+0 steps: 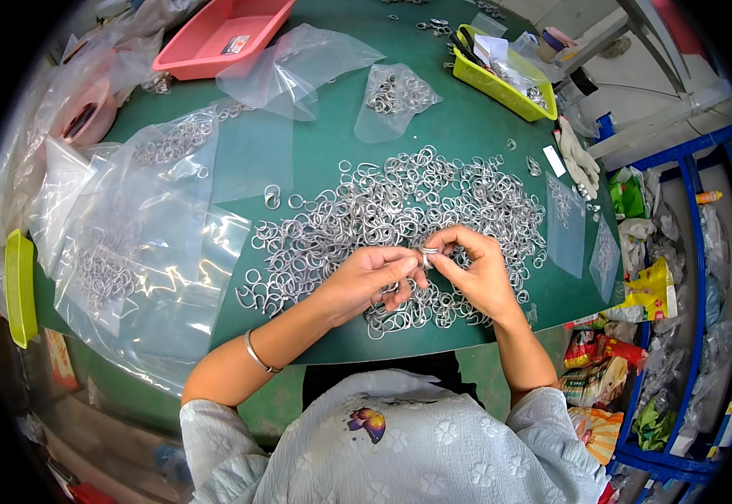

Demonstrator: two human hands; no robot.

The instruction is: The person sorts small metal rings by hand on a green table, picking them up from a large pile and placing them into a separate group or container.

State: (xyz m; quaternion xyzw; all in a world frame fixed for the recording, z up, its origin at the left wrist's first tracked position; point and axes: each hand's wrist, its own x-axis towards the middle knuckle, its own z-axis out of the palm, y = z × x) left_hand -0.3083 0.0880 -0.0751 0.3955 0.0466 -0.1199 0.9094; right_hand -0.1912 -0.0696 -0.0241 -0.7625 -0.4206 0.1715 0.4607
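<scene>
A broad heap of silver metal rings [358, 214] covers the middle of the green tabletop [320, 147]. Above the heap's near part my two hands meet, fingertips almost touching. Between them is a small metal ring [427, 254], or perhaps two close together; I cannot tell which. My right hand [473, 267] pinches it between thumb and forefinger. My left hand [374, 277] is closed at the ring's left side, thumb against forefinger, with the other fingers curled. More loose rings lie under and around both hands.
Clear plastic bags with rings [106, 269] spread over the left. A smaller bag of rings [395, 92] lies beyond the heap. A pink tray [206, 42] and a yellow-green basket [500, 80] stand at the back. Right are a glove [580, 160] and a blue shelf rack [693, 277].
</scene>
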